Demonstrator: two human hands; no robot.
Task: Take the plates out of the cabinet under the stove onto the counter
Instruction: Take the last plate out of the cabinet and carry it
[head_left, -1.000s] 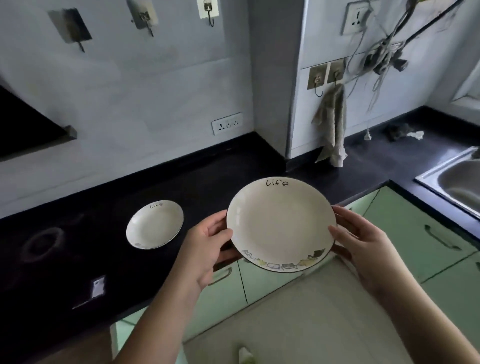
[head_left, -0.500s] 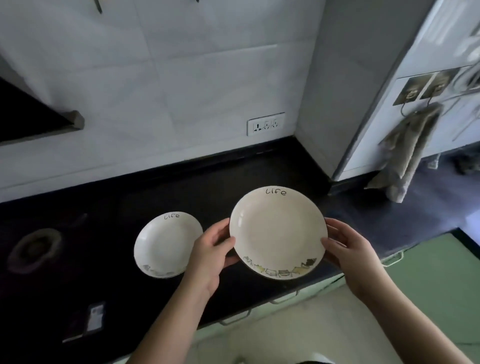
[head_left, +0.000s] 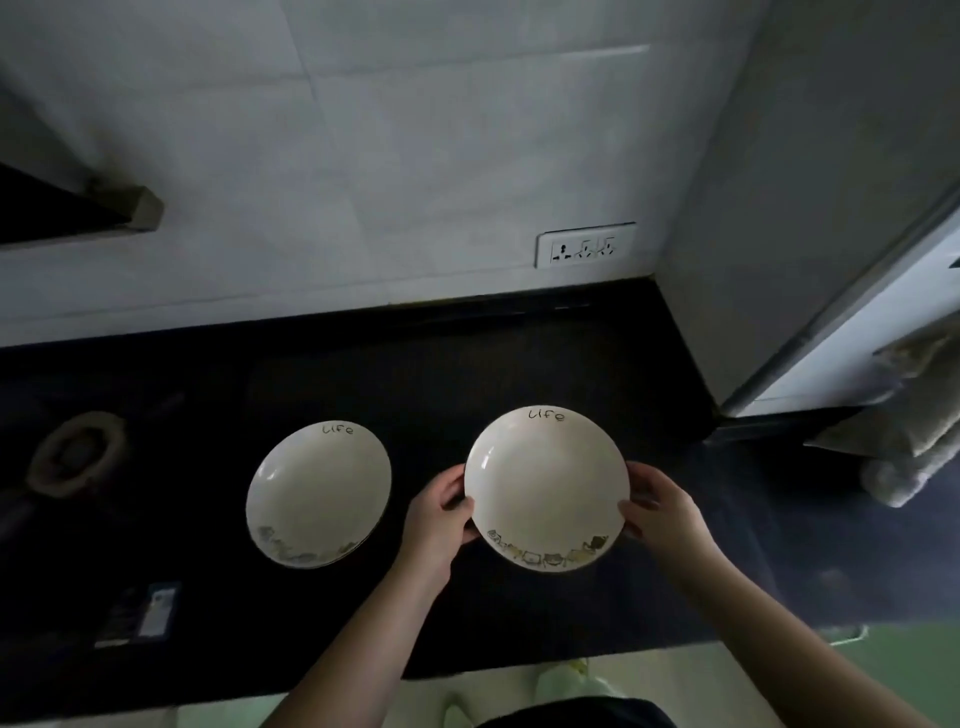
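The head view looks down on a black counter (head_left: 467, 374) set against a white tiled wall (head_left: 363, 156). Both hands hold one cream plate (head_left: 545, 483) over the counter, right of the middle, with the word "life" on its far rim and a row of small drawings along its near rim. The left hand (head_left: 436, 525) grips the plate's left edge, thumb curled over the rim and fingers tucked beneath it. The right hand (head_left: 662, 519) grips the right edge the same way, thumb on top of the rim and fingers under. Whether the plate's base touches the counter cannot be told from this angle. A second plate (head_left: 318, 491) with the same lettering and drawings lies flat on the counter just left of the left hand, apart from the held plate. Farther left a pale ring-shaped mark or object (head_left: 78, 452) sits on the dark surface, too dim to make out. Near the front left edge lies a small dark packet (head_left: 140, 616). A white socket panel (head_left: 586, 245) is fixed to the wall above the counter's back edge, and a cloth (head_left: 904, 431) hangs at the right edge beside a white corner wall (head_left: 779, 208).
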